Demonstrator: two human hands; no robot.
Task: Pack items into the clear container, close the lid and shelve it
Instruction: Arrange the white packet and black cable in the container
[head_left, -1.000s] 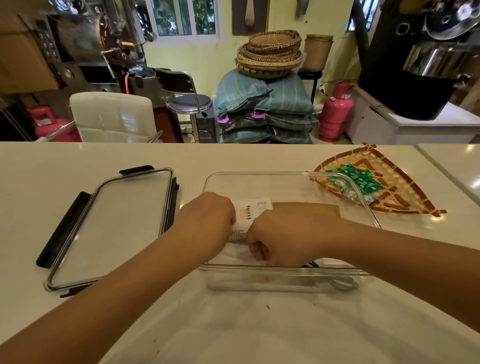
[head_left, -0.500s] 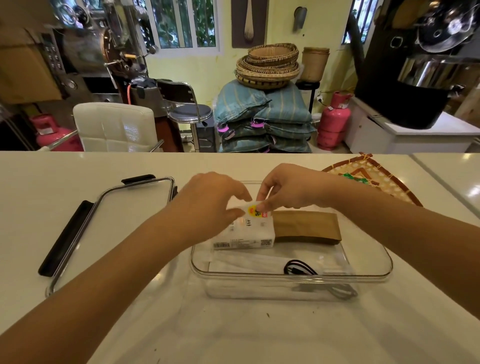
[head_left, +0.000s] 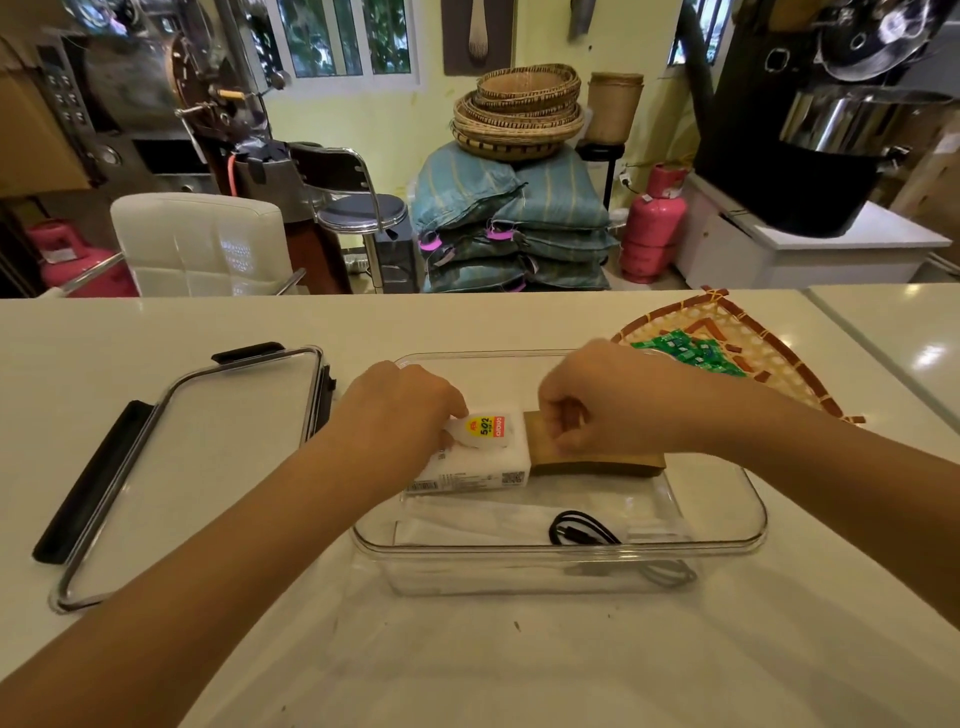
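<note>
White desk (head_left: 156, 332) fronts a cluttered room: stacked sacks (head_left: 514, 223), baskets (head_left: 519, 111), pink gas cylinder (head_left: 652, 223). Clear container (head_left: 748, 525) sits mid-desk, open; its lid (head_left: 197, 457) lies flat just to its left. Inside: white box (head_left: 478, 462) touching brown box (head_left: 597, 460) on its right, black cable (head_left: 582, 532) nearer the front wall. Left hand (head_left: 400, 410), fingers curled, holds a small glue packet (head_left: 483, 431) on the white box. Right hand (head_left: 597, 400), fingers curled, rests on the brown box; grip cannot be told. Woven tray (head_left: 789, 364) with green packets (head_left: 691, 353) lies behind the container.
</note>
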